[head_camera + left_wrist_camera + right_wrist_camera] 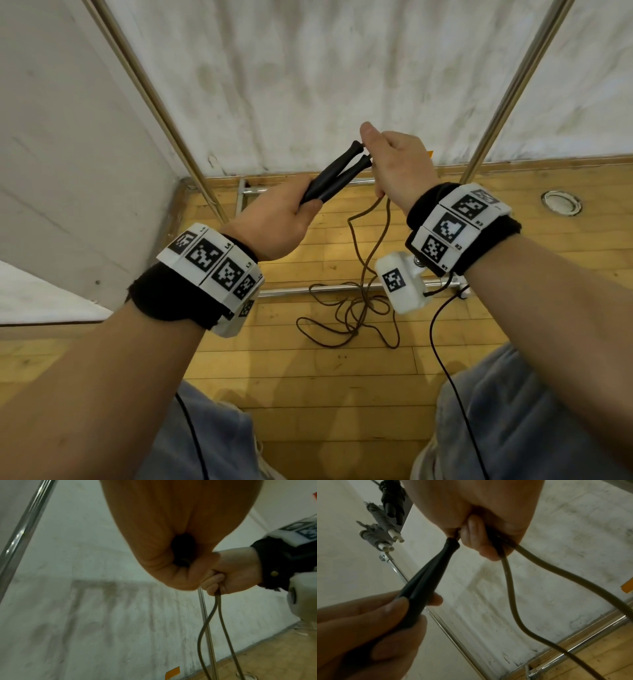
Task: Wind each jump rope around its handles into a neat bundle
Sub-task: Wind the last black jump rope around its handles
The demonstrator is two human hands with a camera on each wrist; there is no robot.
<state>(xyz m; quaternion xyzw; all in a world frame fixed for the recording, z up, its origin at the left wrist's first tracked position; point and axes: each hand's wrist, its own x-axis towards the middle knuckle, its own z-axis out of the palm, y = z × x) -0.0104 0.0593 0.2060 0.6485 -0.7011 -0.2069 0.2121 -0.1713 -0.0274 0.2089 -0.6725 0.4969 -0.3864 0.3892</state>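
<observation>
head view: left hand [274,222] wraps round the lower ends of two black handles [337,174], held side by side, tips splayed slightly and pointing up toward the right hand [397,164]. right hand sits at the handle tips, fingers curled, pinching the brown rope [368,260] where it leaves the handles. two strands drop from the right hand and end in loose loops on the wooden floor [308,387], below the handles. marker bands [212,267] on both wrists. a metal rail [308,291] crosses the floor beneath the handles; grey stained wall [325,75] behind them.

left wrist view: left hand [171,534] fills the upper frame, closed on something dark at its centre, the butt of the handles [182,551]. right hand [235,573] just beside it, fingers curled on the rope [205,628], two strands hanging down from it.

right wrist view: right hand [479,520] closed over the rope [513,601] next to the handle tips; two strands run down from it. handles [428,577] slant down from the right hand into the left hand [368,635], whose fingers and thumb grip them. up and left of the handles, wound rope bundles [385,524], one black and some pale, hang on the wall.
</observation>
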